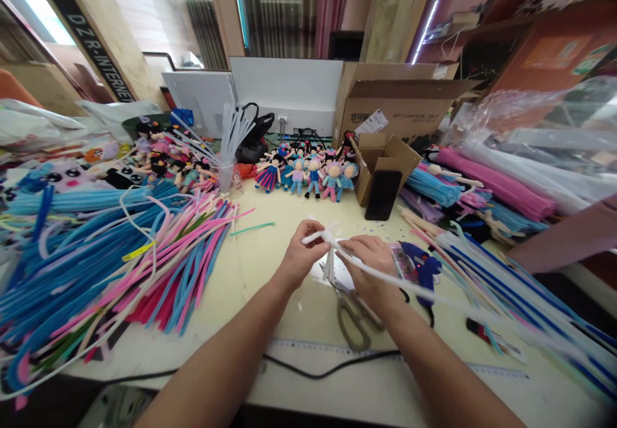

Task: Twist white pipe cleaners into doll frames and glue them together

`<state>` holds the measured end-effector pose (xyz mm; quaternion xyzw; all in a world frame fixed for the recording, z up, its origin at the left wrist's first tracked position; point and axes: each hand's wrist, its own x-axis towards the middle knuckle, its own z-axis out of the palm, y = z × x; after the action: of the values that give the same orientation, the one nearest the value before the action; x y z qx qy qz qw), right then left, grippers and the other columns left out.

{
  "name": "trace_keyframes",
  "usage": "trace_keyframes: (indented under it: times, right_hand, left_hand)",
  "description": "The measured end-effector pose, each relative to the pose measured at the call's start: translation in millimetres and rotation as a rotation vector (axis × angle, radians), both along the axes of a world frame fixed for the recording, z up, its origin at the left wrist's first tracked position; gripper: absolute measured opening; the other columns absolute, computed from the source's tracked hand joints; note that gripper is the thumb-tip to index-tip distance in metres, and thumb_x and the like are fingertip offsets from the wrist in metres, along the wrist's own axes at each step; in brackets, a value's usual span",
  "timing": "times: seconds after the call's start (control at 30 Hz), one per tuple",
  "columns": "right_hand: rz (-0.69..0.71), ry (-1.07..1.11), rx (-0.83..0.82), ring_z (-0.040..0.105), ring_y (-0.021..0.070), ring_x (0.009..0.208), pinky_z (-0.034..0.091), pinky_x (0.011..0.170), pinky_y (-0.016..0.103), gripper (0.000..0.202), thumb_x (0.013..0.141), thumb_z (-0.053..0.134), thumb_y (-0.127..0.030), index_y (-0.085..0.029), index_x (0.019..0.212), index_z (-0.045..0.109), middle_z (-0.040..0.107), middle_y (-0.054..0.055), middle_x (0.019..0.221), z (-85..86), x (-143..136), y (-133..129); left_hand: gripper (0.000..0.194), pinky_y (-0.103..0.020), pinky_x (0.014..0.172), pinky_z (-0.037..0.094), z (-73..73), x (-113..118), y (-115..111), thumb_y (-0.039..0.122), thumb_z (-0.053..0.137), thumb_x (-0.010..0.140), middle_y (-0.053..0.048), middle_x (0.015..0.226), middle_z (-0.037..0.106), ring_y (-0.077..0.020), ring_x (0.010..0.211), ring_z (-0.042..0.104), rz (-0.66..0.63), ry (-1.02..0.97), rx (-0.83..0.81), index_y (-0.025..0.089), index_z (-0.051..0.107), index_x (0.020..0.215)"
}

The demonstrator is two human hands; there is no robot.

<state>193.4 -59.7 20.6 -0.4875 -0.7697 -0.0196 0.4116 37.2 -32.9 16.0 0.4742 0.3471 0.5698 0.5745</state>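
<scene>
Both hands meet over the middle of the pale table [260,248]. Between the fingers of my left hand [301,254] is a bundle of white fuzzy stems [330,238], with short ends hanging down. My right hand [369,261] pinches the same bundle from the right. One long white stem [400,281] runs from it to the right, across my right hand and forearm, blurred at its far end. Scissors [354,319] with grey-brown handles lie just below the hands. Right of my right hand rests a blue glue gun [424,267].
Coloured stems [96,254] cover the left side, with more stems [511,280] at right. Small dolls [313,174], a black phone [383,195], cardboard boxes [400,107] and a cup of white sticks [225,171] stand behind. A ruler [313,347], black cable [318,374] and cutter [496,339] lie in front.
</scene>
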Motion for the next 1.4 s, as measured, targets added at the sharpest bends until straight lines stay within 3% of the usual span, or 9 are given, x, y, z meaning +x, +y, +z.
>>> trace_keyframes:
  times: [0.23,0.47,0.77,1.03,1.4]
  right_hand:
    - [0.094,0.247,-0.187,0.063,0.0219,0.086,0.045,0.078,0.035,0.012,0.085,0.059,-0.028,-0.022,0.086,0.070,0.070,0.006,0.088,0.2,-4,10]
    - [0.164,0.493,-0.378,0.063,0.0196,0.081,0.046,0.074,0.030,0.012,0.080,0.061,-0.028,-0.022,0.083,0.071,0.070,0.004,0.086,-8.9,-3,14]
    - [0.216,0.764,-0.708,0.046,0.0130,0.058,0.035,0.057,0.026,0.022,0.071,0.065,-0.038,-0.017,0.064,0.062,0.054,-0.002,0.058,-11.4,3,16]
    - [0.230,0.865,-0.732,0.043,0.0117,0.058,0.033,0.056,0.025,0.023,0.070,0.067,-0.037,-0.017,0.063,0.060,0.052,-0.003,0.059,-12.9,2,15]
    - [0.198,0.819,-0.730,0.043,0.0118,0.057,0.033,0.056,0.025,0.025,0.068,0.067,-0.039,-0.017,0.060,0.059,0.051,-0.003,0.057,-12.5,0,15]
  left_hand:
    - [0.030,-0.021,0.070,0.041,-0.6,-5,4,0.018,0.068,0.066,0.004,0.079,0.051,-0.0086,0.073,0.051,-0.003,0.025,0.071,0.019,0.049,0.089]
    - [0.026,-0.021,0.066,0.040,-6.6,-8,8,0.016,0.064,0.070,0.003,0.082,0.050,-0.0093,0.072,0.050,0.002,0.242,0.170,0.019,0.049,0.090]
    - [0.026,-0.024,0.077,0.045,-2.9,-8,4,0.025,0.067,0.073,-0.001,0.092,0.053,-0.0122,0.083,0.053,-0.091,0.283,0.144,0.019,0.053,0.095]
    - [0.031,-0.028,0.083,0.046,-4.5,-8,5,0.029,0.072,0.070,-0.003,0.097,0.054,-0.0139,0.088,0.055,-0.113,0.195,0.098,0.018,0.057,0.096]
    - [0.031,-0.022,0.072,0.046,-8.0,-6,5,0.024,0.072,0.068,0.000,0.088,0.053,-0.0106,0.079,0.056,-0.087,0.178,0.038,0.018,0.054,0.093]
